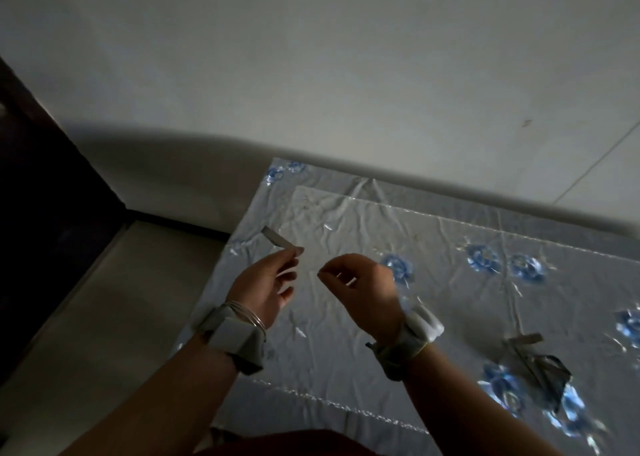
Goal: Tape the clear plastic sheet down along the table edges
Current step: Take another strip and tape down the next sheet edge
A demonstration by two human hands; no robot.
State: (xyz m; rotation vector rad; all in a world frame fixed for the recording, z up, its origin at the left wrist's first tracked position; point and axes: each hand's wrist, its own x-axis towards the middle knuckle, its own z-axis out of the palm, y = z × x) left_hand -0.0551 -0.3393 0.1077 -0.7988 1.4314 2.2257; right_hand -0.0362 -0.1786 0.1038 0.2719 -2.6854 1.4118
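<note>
A crinkled clear plastic sheet (pixel 363 233) lies on a grey table cover with blue flowers (pixel 485 261). My left hand (pixel 266 285) is raised over the sheet's left part and pinches one end of a short grey tape strip (pixel 278 239), which sticks out up and to the left. My right hand (pixel 363 289) hovers just to the right of it with thumb and forefinger pinched together; whether anything is between them is too dim to tell. Both wrists wear grey bands.
More tape pieces (pixel 533 355) lie stuck on the cover at the right, near a dark object. The table's left edge (pixel 221 282) drops to a pale floor (pixel 104 317). A wall (pixel 311 74) stands behind the table.
</note>
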